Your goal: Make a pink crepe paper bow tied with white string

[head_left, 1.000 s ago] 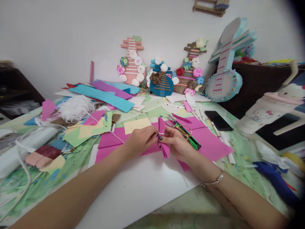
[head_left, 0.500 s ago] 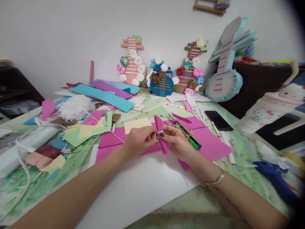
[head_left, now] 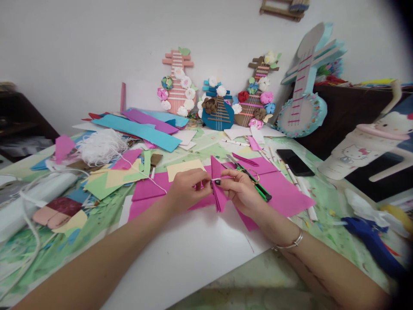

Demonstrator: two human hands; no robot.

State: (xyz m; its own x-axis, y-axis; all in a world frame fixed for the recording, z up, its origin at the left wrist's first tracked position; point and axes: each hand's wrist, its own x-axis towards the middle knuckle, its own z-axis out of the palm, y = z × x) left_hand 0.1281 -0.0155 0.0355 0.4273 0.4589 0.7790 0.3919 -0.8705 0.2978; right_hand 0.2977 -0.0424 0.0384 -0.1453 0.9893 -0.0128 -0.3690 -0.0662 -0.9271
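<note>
A pleated bundle of pink paper (head_left: 219, 201) stands upright between my hands, narrowed at its middle by white string (head_left: 216, 178). My left hand (head_left: 191, 188) is closed in a pinch at the string, on the bundle's left side. My right hand (head_left: 241, 189) is closed too, its thumb at the tied middle and its fingers partly hidden behind the paper. Below them lie large pink sheets (head_left: 287, 189) and a white board (head_left: 174, 258). Gold-handled scissors (head_left: 253, 175) and a green-and-black box cutter (head_left: 263, 192) rest just beyond my right hand.
A tangle of white string (head_left: 101, 146) lies at left near paper scraps (head_left: 103, 183). Decorated paper instruments (head_left: 218, 114) lean on the wall. On the right are a phone (head_left: 295, 162), a tumbler (head_left: 353, 150) and a blue glue gun (head_left: 371, 241).
The pink bundle has tilted slightly and its lower folds have moved a little to the left. Both hands stay at its tied middle, with the string between them showing more plainly.
</note>
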